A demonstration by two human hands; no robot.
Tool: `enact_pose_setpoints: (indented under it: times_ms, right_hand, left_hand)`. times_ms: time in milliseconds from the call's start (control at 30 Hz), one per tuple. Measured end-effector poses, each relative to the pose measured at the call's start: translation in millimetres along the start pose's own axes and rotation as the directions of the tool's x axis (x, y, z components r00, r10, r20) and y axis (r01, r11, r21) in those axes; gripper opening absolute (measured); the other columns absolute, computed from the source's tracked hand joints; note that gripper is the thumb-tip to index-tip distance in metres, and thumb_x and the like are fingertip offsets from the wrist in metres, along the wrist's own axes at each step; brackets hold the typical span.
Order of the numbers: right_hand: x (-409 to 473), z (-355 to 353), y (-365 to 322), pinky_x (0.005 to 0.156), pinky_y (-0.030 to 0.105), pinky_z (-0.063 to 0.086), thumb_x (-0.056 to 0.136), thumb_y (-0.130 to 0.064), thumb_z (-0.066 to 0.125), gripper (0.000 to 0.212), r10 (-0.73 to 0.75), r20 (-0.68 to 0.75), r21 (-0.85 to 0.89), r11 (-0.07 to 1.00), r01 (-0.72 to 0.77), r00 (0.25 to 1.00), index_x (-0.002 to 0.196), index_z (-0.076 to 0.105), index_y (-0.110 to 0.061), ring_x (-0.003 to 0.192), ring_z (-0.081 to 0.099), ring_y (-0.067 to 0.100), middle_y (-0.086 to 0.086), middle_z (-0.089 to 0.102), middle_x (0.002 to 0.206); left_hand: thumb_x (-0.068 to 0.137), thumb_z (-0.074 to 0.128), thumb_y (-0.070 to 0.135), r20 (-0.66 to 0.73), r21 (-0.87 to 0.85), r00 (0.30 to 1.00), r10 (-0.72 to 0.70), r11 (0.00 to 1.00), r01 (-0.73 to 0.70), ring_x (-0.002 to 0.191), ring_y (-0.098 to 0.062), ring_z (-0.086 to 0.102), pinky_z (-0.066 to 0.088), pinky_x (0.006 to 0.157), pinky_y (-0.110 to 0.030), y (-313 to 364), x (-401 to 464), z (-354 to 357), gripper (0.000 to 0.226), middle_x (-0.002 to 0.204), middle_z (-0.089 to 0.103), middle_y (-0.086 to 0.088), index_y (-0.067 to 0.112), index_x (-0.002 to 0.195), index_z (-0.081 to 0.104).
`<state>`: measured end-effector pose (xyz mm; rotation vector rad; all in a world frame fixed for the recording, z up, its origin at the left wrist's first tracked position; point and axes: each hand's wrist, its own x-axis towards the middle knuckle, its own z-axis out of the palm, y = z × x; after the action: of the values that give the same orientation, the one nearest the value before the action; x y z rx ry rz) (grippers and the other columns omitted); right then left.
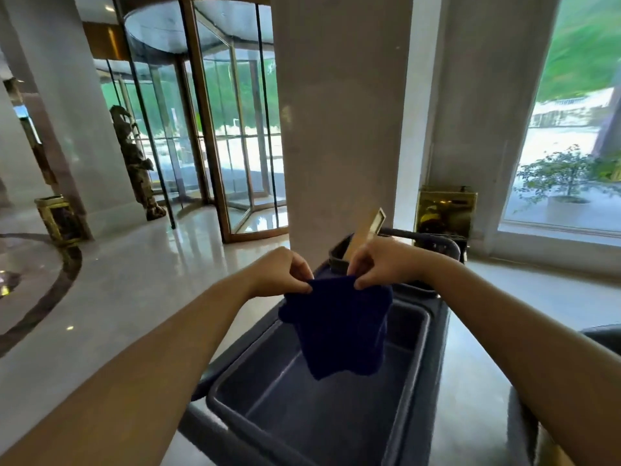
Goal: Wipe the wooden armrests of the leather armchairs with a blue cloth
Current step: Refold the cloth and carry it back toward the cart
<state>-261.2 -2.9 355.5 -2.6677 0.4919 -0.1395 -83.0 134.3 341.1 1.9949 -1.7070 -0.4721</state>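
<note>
Left hand [285, 272] and right hand [376, 264] each pinch the top edge of a dark blue cloth [339, 327], which hangs above what looks like a grey plastic cart tub [421, 334].

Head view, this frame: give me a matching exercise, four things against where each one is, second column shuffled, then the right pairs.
Things
1. blue cloth
2. grey tub
3. statue
4. potted plant

Places
A. outside the window at right
B. beside the revolving door
C. pinched at its top edge by the left hand and right hand
D. on the cart, below the hanging cloth

Pairs: 1-C, 2-D, 3-B, 4-A
</note>
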Motion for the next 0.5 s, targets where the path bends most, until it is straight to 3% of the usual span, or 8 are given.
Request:
enact_pose_setpoints:
  times_ms: [167,333,500]
  right_hand:
    - [33,32,38,0.077,0.021,0.051,0.075,-0.018,0.071,0.016,0.194,-0.049,0.067,0.979,-0.190,0.980,0.090,0.070,-0.019,0.078,0.063,0.006,-0.006,0.068,0.081]
    - [57,62,68,0.077,0.025,0.052,0.073,-0.014,0.073,0.018,0.413,-0.069,0.149,0.904,-0.400,0.908,0.090,0.071,-0.016,0.077,0.064,0.010,0.000,0.070,0.082]
    - [70,106,91,0.071,0.021,0.050,0.071,-0.013,0.072,0.018,0.560,-0.055,0.199,0.817,-0.541,0.826,0.089,0.071,-0.015,0.074,0.063,0.010,0.004,0.073,0.085]
  left_hand:
    - [0.075,0.068,0.014,0.154,-0.043,0.979,0.135,0.991,-0.130,0.064,0.000,0.064,0.047,0.056,-0.011,-49,70,14,0.010,0.069,0.068,0.008,0.024,0.074,0.070]
    - [0.074,0.069,0.016,0.286,-0.052,0.929,0.234,0.972,-0.228,0.073,-0.006,0.067,0.056,0.072,-0.024,-90,130,36,0.009,0.077,0.071,0.004,0.017,0.083,0.072]
    - [0.072,0.070,0.012,0.368,-0.075,0.893,0.257,0.966,-0.248,0.065,-0.003,0.063,0.050,0.063,-0.016,-125,166,72,0.011,0.074,0.069,0.003,0.016,0.081,0.072]
